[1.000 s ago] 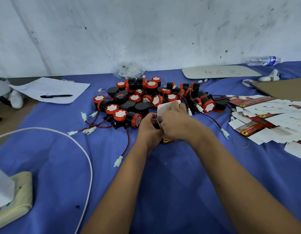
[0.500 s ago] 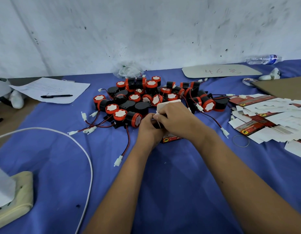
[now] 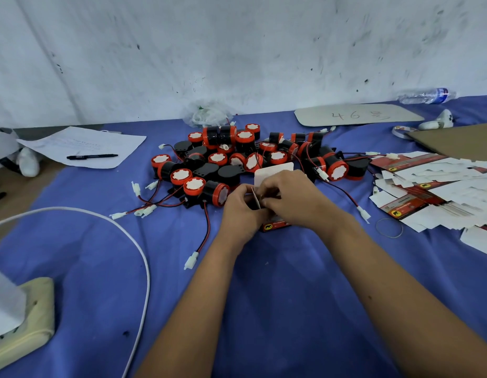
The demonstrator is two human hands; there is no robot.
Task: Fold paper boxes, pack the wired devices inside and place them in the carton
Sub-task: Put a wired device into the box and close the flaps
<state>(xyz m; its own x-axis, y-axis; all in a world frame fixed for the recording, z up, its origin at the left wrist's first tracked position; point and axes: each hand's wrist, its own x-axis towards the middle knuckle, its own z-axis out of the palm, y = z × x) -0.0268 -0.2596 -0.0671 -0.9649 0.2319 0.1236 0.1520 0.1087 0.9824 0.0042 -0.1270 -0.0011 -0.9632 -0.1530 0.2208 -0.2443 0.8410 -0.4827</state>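
Blue cloth-covered table (image 3: pixel 264 309): heap of black-and-orange wired devices (image 3: pixel 237 159) at centre; before it, left hand (image 3: pixel 241 211) and right hand (image 3: pixel 291 197) both pinch a small red-and-white paper box (image 3: pixel 275 225); flat white-and-red box blanks (image 3: pixel 433 186) lie right.

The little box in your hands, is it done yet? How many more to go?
Not yet. Both hands, left hand and right hand, grip one paper box with its flap up. No finished boxes show. The pile of wired devices and the stack of flat boxes wait.
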